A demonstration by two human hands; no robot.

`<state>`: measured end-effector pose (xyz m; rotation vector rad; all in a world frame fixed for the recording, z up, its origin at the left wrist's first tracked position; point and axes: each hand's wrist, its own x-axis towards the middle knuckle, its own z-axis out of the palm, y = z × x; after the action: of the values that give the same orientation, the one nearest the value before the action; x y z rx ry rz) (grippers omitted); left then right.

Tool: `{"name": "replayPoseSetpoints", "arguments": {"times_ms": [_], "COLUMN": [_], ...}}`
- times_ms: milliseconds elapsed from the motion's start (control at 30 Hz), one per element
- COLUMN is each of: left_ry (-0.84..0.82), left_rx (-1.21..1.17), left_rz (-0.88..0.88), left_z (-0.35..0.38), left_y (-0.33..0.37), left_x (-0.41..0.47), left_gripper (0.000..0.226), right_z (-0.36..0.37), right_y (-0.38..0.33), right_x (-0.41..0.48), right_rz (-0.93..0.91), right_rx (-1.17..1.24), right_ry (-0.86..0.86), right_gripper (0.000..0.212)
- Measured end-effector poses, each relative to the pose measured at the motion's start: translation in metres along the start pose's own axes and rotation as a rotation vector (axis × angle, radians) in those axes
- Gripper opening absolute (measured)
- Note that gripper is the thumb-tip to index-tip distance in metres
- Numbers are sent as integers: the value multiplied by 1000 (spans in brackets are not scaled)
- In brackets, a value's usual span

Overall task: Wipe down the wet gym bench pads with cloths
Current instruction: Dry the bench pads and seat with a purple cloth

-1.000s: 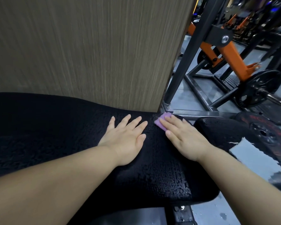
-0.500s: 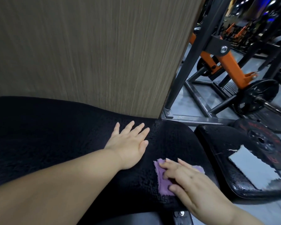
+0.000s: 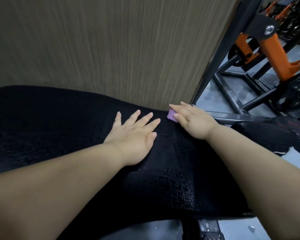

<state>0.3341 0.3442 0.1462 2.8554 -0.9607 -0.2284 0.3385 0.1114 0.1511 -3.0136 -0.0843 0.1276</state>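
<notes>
Gym corner, closed off at the back by a tall brown wood-grain wall panel, with a black steel rack frame carrying orange painted arms off to the right over grey floor. Below the panel, spanning nearly the whole width, a broad black textured bench pad, glistening with droplets on its near right part. Just past its right end, part of a second black pad, wet-looking too and largely hidden behind the right forearm.

Left hand laid flat on the big pad, fingers straight and spread, gripping nothing, seemingly bracing. Right hand pressing a small purple cloth down with straight fingers at the pad's far edge, right where pad meets panel. Only a corner of the cloth showing from under the fingers.

Judged mid-wipe on the main pad, at the far end of a stroke. Calls next for a firm drag back toward the near edge, through the beaded water, with the cloth held flat under the fingers. Second pad probably due after that. No bucket, bin or other container in view.
</notes>
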Motion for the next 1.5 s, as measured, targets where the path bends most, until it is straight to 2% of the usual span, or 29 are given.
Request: {"name": "replayPoseSetpoints", "arguments": {"times_ms": [133, 267, 433, 567, 633, 733, 1000, 1233, 1333, 1500], "left_ry": [3, 2, 4, 12, 12, 18, 13, 6, 1, -4], "left_rx": [3, 3, -7, -13, -7, -1, -15, 0, 9, 9], "left_rz": [9, 7, 9, 15, 16, 18, 6, 5, 6, -5], "left_z": [0, -1, -1, 0, 0, 1, 0, 1, 0, -3], "left_y": [0, 0, 1, 0, 0, 0, 0, -1, 0, 1], "left_x": [1, 0, 1, 1, 0, 0, 1, 2, 2, -3], "left_gripper": [51, 51, 51, 51, 51, 51, 51, 51, 51, 52], "right_z": [-5, -1, 12, 30, 32, 26, 14, 5, 2, 1], "right_y": [0, -8, -45, -68, -70, -64, -39, -18, -18, -33], "right_x": [18, -2, -104, -178, -190, -181, -82, 3, 15, 0], "right_rz": [96, 81, -186, -360, -385, -409, -212, 35, 89, 167], "right_rx": [56, -28, -56, -97, -136, -67, -33, 29, 33, -29], "right_ry": [-59, -8, -5, 48, 57, 20, 11, 22, -3, 18], "right_gripper": [43, 49, 67, 56, 55, 53, 65, 48, 44, 50]}}
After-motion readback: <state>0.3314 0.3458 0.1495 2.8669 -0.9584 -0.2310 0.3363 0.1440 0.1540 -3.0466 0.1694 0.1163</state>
